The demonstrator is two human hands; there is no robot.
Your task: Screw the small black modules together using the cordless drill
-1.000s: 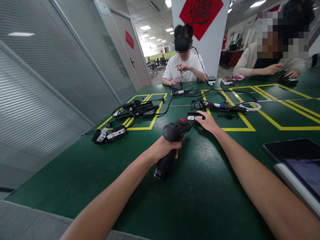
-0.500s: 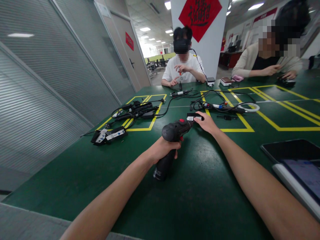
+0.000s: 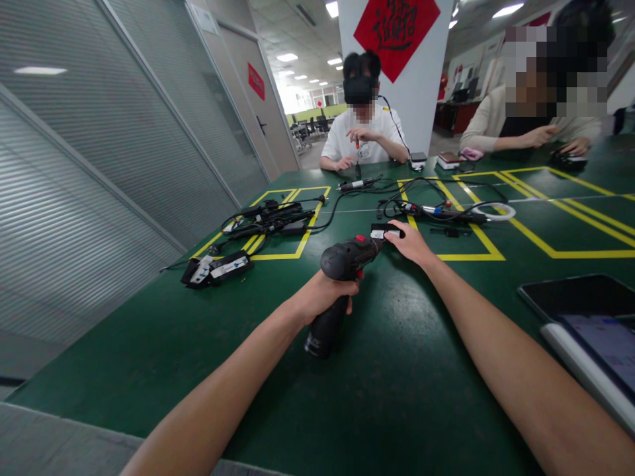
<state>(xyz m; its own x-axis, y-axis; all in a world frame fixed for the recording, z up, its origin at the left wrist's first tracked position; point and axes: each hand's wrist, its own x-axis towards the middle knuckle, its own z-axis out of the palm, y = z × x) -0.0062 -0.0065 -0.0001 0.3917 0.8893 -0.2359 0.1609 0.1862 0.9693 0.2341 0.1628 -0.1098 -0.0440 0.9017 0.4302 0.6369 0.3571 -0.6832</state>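
Observation:
My left hand is wrapped round the handle of a black cordless drill with red buttons. The drill's front end points away from me and to the right. It reaches a small black block with a white label, whose near side it seems to touch; the exact contact is hidden. Fingers of my right hand grip that block at its right end, just above the green table.
Left lies a heap of black cables and adapters, with labelled black pieces nearer me. Behind my right hand are a pen-like tool and a white ring. A tablet lies at right. Two people sit across the table.
Almost nothing differs. Both hands, the drill and the labelled block keep their places.

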